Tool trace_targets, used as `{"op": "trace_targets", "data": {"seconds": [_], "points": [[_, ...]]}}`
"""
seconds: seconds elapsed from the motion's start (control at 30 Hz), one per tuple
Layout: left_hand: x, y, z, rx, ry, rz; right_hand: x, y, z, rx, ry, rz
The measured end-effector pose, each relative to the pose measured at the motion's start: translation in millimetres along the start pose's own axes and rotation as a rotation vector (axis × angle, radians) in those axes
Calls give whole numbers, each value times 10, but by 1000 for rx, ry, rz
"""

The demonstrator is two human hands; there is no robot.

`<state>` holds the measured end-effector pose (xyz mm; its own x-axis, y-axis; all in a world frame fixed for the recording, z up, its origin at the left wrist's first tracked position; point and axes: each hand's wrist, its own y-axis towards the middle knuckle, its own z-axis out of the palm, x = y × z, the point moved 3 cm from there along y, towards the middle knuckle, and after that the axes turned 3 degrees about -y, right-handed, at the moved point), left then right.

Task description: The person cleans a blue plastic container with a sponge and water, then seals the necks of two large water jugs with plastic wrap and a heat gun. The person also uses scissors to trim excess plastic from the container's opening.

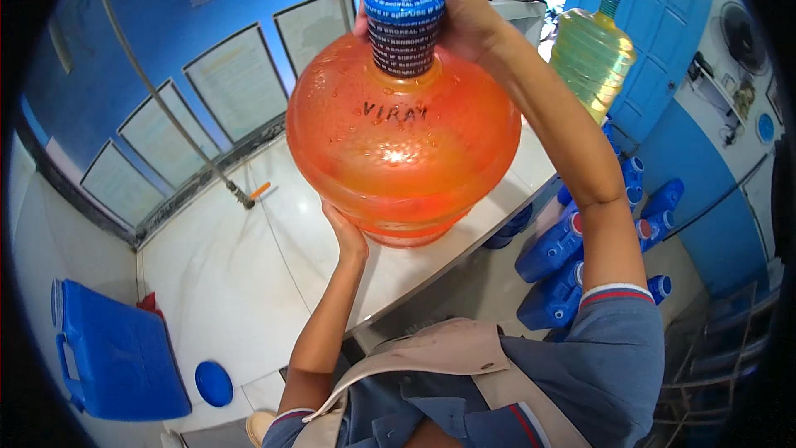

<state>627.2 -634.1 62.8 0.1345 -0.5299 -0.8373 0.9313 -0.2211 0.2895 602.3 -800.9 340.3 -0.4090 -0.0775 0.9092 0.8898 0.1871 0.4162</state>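
Note:
A big round orange water jug [404, 145] is in front of me on the white tiled counter, with water drops on its shoulders and handwriting in black. Its neck wears a blue cap [405, 2] with a printed dark seal [403, 48] below. My right hand [452, 2] wraps round the neck and cap from behind, its fingers partly hidden. Low on the jug's left side, my left hand [347, 234] presses against the wall near the base, most of its fingers out of sight behind the jug.
A pipe tap with an orange handle [260, 192] stands left of the jug. A blue container [120, 357] and round blue lid [214, 383] are at lower left. Several blue jerrycans [551, 245] crowd the floor at right, below a yellow-green bottle [593, 54]. The counter's edge [431, 282] runs before me.

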Motion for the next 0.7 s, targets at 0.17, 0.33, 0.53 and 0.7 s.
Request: {"op": "trace_targets", "data": {"seconds": [0.17,0.33,0.53,0.7], "points": [[463,869,426,393,-12,8,29,63,-728,548,347,164],[545,131,698,55,404,205,296,-735,-1408,-195,-88,-38],[1123,-375,1518,483,757,410,181,-842,-1899,-760,-124,9],[1604,513,1857,767,49,142,355,-1005,-2267,-1017,-186,-38]]}}
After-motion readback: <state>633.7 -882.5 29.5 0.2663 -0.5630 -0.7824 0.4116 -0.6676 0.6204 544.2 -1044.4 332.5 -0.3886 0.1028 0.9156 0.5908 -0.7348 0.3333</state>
